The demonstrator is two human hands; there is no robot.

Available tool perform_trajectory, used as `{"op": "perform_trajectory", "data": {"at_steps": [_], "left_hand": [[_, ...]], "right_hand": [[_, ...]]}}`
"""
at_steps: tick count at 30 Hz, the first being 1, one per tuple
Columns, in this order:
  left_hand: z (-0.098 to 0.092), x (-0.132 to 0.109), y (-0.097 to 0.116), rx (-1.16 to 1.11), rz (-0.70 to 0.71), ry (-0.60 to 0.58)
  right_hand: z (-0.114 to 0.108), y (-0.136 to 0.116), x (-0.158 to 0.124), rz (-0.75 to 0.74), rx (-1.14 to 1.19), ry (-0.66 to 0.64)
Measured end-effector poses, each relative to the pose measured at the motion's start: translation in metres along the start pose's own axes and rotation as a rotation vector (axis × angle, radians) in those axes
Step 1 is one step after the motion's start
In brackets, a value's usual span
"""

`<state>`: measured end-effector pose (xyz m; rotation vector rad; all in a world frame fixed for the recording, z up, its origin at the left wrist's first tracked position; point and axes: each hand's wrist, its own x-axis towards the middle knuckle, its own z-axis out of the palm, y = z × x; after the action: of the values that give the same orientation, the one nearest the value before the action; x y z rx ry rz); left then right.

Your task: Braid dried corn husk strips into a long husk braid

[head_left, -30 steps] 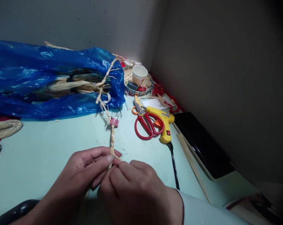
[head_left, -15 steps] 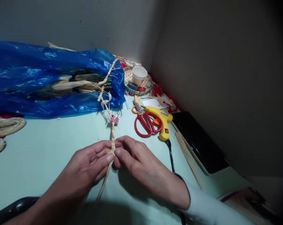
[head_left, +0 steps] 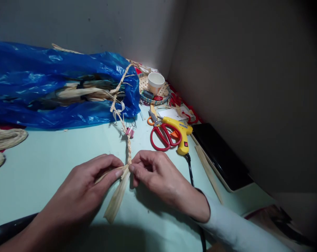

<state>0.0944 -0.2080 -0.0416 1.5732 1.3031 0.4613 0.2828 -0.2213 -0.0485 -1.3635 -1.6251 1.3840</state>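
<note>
A braid of pale dried plant strips (head_left: 129, 147) runs from the blue bag toward me, with a pink binder clip (head_left: 130, 132) on it. At its near end, my left hand (head_left: 95, 178) pinches a strip drawn out to the left between thumb and forefinger. My right hand (head_left: 153, 171) pinches the braid's end from the right side, its thumb at the point where the strips part. One loose flat strip (head_left: 116, 199) fans downward between the hands, its lower end free. What lies behind the right fingertips is hidden.
The blue plastic bag (head_left: 90, 63) holds a bundle of strips. Red-handled scissors (head_left: 163, 136) lie beside a yellow glue gun (head_left: 183, 134) with a black cord. Right of them is a black tablet-like device (head_left: 221, 154). A woven basket (head_left: 162, 99) holds a white cup (head_left: 156, 81).
My left hand has shifted left, drawing one strip sideways. Another strip, narrow before, now shows spread wide below the braid. My right hand stays at the braid's end.
</note>
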Motion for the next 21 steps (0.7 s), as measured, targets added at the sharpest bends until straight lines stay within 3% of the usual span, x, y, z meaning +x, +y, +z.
{"op": "perform_trajectory", "data": {"at_steps": [4,7,9,12,16,21], "left_hand": [[-0.003,-0.002,-0.005,0.278,0.136,0.089],[0.003,-0.008,-0.003,0.37,0.241,0.224],[0.004,-0.009,-0.002,0.388,0.268,0.245],[0.001,-0.005,0.0,0.314,0.165,0.144],[-0.003,0.002,0.0,-0.068,-0.039,-0.069],[-0.002,0.005,-0.003,-0.26,-0.007,-0.113]], "right_hand": [[0.002,0.001,-0.001,-0.032,-0.041,0.042],[0.005,0.004,-0.001,-0.068,-0.062,0.09],[0.006,0.005,0.0,-0.077,-0.056,0.095],[0.004,0.004,0.001,-0.071,-0.023,0.067],[0.002,0.002,0.001,-0.066,-0.01,0.052],[0.003,0.003,-0.001,-0.102,-0.08,0.093]]}}
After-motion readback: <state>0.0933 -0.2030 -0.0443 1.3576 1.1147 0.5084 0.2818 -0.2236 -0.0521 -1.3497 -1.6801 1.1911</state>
